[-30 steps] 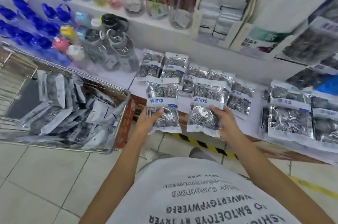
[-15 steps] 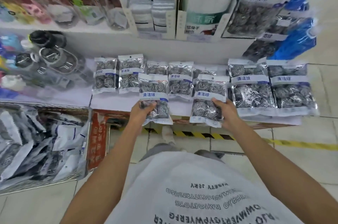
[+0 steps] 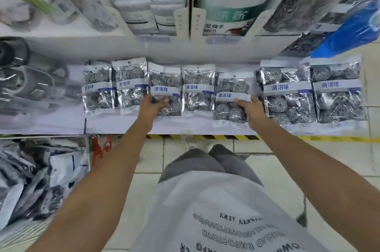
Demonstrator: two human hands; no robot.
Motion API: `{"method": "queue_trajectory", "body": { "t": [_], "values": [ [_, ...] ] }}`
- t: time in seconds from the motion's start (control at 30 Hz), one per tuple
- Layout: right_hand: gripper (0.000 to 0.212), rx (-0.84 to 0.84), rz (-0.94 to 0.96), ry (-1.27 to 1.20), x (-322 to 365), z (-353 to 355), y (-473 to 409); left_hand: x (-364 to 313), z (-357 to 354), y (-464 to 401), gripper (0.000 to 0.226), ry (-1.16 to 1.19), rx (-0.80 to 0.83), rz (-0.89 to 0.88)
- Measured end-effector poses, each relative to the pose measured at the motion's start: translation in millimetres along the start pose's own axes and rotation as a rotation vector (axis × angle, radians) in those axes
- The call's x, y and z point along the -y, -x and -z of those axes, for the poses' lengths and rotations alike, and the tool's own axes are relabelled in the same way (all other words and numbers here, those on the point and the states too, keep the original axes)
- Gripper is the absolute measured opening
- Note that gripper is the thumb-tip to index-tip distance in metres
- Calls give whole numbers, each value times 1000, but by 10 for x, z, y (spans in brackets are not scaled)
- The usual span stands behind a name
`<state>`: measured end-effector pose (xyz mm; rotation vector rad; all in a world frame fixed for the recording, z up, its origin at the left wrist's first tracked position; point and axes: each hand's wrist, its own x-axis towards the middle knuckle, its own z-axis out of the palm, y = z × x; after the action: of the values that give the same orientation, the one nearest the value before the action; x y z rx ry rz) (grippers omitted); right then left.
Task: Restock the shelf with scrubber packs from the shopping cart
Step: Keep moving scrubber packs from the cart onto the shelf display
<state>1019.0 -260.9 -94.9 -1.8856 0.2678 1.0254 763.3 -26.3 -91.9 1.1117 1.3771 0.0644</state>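
Each hand grips a scrubber pack mid-frame — left hand point(image 3: 153, 105), right hand point(image 3: 249, 107) — light, crinkly; hold lower edges.

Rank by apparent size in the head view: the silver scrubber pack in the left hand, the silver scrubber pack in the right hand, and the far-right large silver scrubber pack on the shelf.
1. Far-right large silver scrubber pack.
2. The two held packs, left-hand pack and right-hand pack, look alike; no ranking.

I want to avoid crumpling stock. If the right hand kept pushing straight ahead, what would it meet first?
Probably the shelf's white back wall. The right hand grips a scrubber pack in a gap between the row's packs, though depth is hard to judge.
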Motion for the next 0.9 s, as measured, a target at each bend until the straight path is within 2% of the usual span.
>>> {"method": "queue_trajectory", "body": {
  "t": [0.07, 0.13, 0.23, 0.27, 0.3, 0.33, 0.5, 0.8, 0.9],
  "values": [
    [39, 5, -17, 46, 64, -58, -144, -31, -18, -167, 59, -6, 14, 18],
    [39, -9, -46, 65, 87, -95, -342, -73, -55, -294, 71, 7, 3, 45],
    [38, 3, -86, 56, 152, -147, -565, -101, -99, -493, 77, -16, -9, 106],
    [39, -2, -92, 58, 188, -171, -592, -39, -93, -592, 88, -32, -36, 103],
    [50, -6, -106, 69, 192, -175, -642, 60, -92, -708, 101, -61, -69, 95],
    [56, -5, -124, 73, 169, -168, -699, 86, -115, -734, 105, -98, -82, 91],
    [53, -39, -99, 153, 53, -184, -804, -26, -248, -680, 79, -304, -153, 42],
    [60, -81, -54, 247, 13, -303, -1001, 25, -282, -815, 63, -404, -208, -20],
    [62, -79, -41, 268, 46, -323, -1027, 14, -293, -852, 70, -407, -207, -33]
  ]
}}
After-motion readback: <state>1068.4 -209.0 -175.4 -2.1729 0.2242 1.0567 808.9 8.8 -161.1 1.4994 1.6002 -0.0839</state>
